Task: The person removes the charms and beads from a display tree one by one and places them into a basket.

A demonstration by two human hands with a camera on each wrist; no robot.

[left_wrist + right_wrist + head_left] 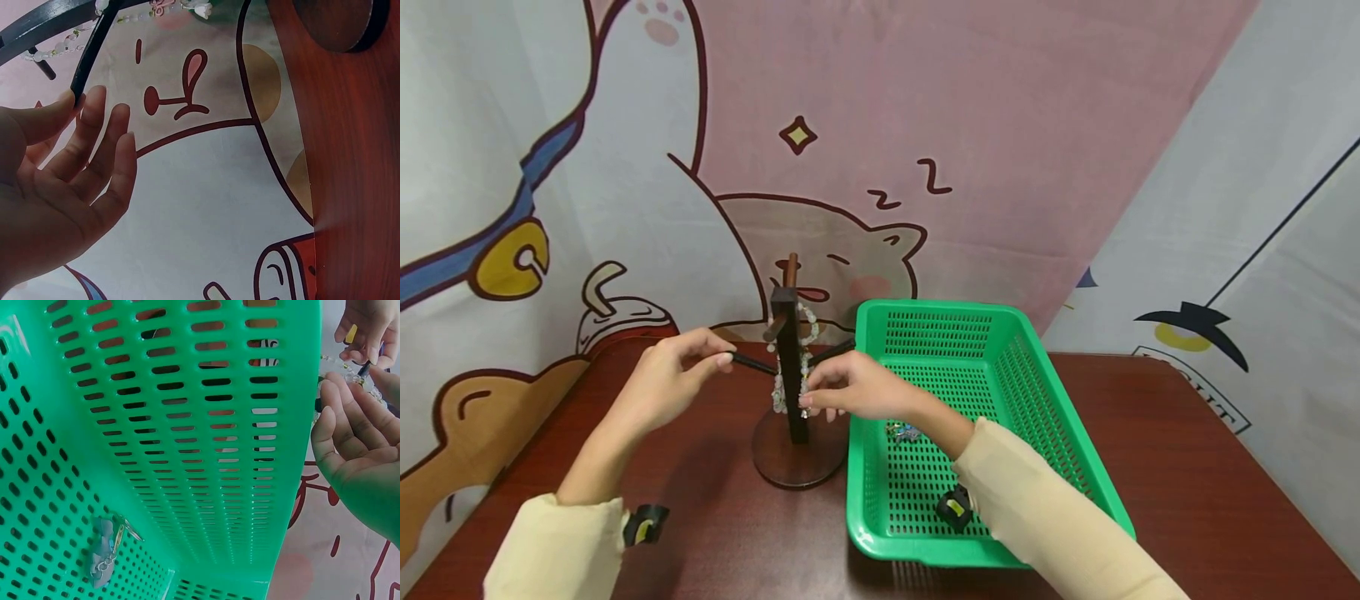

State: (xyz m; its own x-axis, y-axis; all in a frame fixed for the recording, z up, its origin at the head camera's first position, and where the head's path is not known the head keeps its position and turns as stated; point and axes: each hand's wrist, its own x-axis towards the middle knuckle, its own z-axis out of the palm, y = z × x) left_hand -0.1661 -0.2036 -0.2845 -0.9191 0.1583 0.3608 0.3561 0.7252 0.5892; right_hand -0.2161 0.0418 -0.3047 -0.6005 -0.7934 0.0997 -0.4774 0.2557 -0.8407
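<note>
A dark wooden stand (790,350) with black pegs rises from a round base (334,22) on the table. Pale beaded bracelets (778,393) hang from its pegs. My left hand (724,358) pinches the tip of the left peg (87,62) between thumb and forefinger, and its other fingers (115,144) stay straight. My right hand (812,402) reaches over the corner of the green basket (940,310) and pinches the beads (359,380) low on the post. A small pale-blue trinket (106,550) lies on the basket floor (37,506).
The basket stands right beside the stand's base, on a red-brown table (1187,483). A cartoon-printed cloth backdrop (1000,125) hangs close behind. Bare tabletop lies to the left of the stand and to the right of the basket.
</note>
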